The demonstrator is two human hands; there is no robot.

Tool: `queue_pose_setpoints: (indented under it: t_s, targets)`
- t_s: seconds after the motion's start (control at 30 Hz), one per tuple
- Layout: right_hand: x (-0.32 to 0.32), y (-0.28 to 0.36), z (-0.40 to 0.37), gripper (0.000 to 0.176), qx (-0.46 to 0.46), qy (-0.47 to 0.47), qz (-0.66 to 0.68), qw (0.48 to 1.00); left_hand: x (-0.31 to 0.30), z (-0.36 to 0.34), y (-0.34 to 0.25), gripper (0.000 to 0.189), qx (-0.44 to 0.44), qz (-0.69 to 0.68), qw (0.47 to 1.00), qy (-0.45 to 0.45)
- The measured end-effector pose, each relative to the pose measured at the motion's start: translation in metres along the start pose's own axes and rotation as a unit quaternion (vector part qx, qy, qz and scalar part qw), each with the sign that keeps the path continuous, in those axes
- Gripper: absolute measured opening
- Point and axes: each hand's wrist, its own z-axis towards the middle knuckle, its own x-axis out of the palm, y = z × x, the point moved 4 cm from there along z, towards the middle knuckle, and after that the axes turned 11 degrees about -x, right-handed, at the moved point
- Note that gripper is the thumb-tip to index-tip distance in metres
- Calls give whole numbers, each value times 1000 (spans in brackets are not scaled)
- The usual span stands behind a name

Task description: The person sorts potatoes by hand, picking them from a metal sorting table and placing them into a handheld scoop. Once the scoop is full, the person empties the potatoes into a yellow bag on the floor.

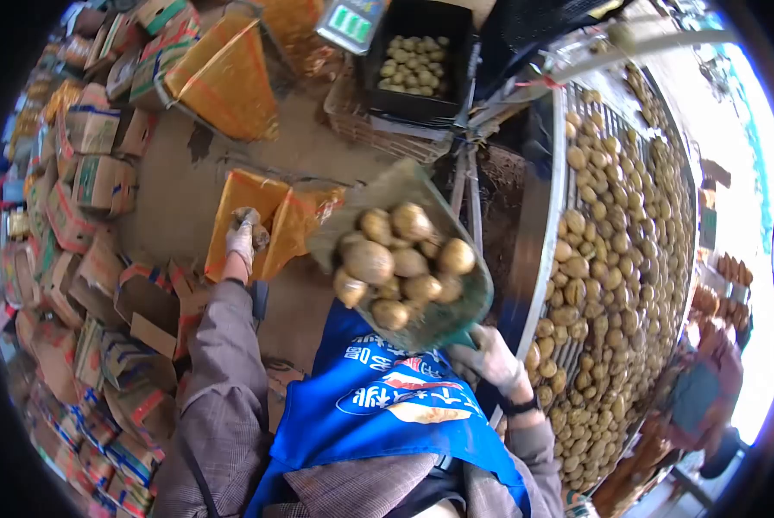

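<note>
My right hand (496, 359), in a thin pale glove, is closed round the handle of a green scoop (469, 306). Several potatoes (369, 262) are heaped in the scoop, which is held above my blue apron. My left hand (243, 238), also gloved, is at an open box with an orange plastic liner (296, 226). Its fingers are curled on brown, dirty-looking potatoes (261, 236), partly covered by the hand. The scoop's front edge is near the liner's right side.
A slatted sorting table (535, 293) covered with potatoes runs along my right. Ahead, a black crate (417, 108) of potatoes stands beside a digital scale (350, 23). Another orange-lined box (227, 78) is at upper left. Cardboard boxes (102, 186) crowd the left; a person (702, 388) is at far right.
</note>
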Motion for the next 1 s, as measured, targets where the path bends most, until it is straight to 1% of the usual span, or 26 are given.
queue_pose_setpoints:
  t_s: [0.03, 0.1, 0.13, 0.17, 0.23, 0.27, 0.3, 0.33, 0.4, 0.5, 0.63, 0.67, 0.7, 0.77, 0.83, 0.87, 0.93, 0.97, 1.0]
  targets:
    - [9, 18, 27, 17, 5, 53, -47, 997, -10, 0, 2, 41, -47, 34, 998, -37]
    - [41, 53, 82, 20, -21, 122, -63, 990, -20, -11, -9, 63, -136, 104, 980, -105]
    - [60, 64, 108, 21, -28, 142, -84, 986, -34, 18, 4, 94, -207, 30, 978, -20]
    - [82, 72, 136, 23, -37, 161, -105, 981, -48, 38, 7, 96, -187, -41, 981, 34]
    - [125, 82, 188, 19, 11, 182, -162, 970, -66, 60, 5, 101, -144, -172, 964, 141]
    - [147, 85, 207, 24, 48, 204, -202, 957, -70, 58, 2, 98, -129, -148, 973, 118]
    - [169, 88, 227, 30, 84, 228, -242, 939, -81, 55, 4, 93, -122, -147, 979, 70]
    - [182, 86, 244, 31, 99, 239, -270, 927, -88, 55, 7, 92, -118, -131, 983, 46]
    - [208, 77, 267, 33, 60, 249, -303, 918, -101, 67, 5, 90, -103, -99, 989, 39]
    - [227, 65, 283, 36, -2, 227, -355, 907, -96, 93, -7, 87, -107, -50, 992, 53]
    - [233, 61, 281, 40, -91, 193, -383, 899, -85, 82, -32, 84, -109, 34, 993, -8]
    - [235, 59, 285, 30, -168, 157, -398, 888, -88, 83, -37, 83, -105, 54, 993, -21]
    - [215, 71, 261, 30, -171, 147, -376, 899, -81, 75, -46, 82, -98, 80, 991, -33]
    - [163, 83, 204, 38, -149, 66, -293, 942, -60, 54, -61, 81, -72, 134, 987, -43]
    - [117, 66, 157, 48, -113, -48, -182, 976, -16, 24, -79, 79, -19, 187, 982, -30]
    - [90, 62, 125, 50, -119, -64, -165, 977, 9, 6, -90, 78, 20, 206, 978, -14]
    - [42, 54, 46, 51, -122, -111, -121, 979, 91, -47, -102, 77, 127, 238, 962, 43]
    - [26, 39, 5, 51, -116, -193, -108, 968, 135, -84, -105, 76, 185, 246, 949, 70]
    - [11, 26, -38, 47, -136, -215, -44, 966, 182, -142, -109, 73, 225, 232, 945, 53]
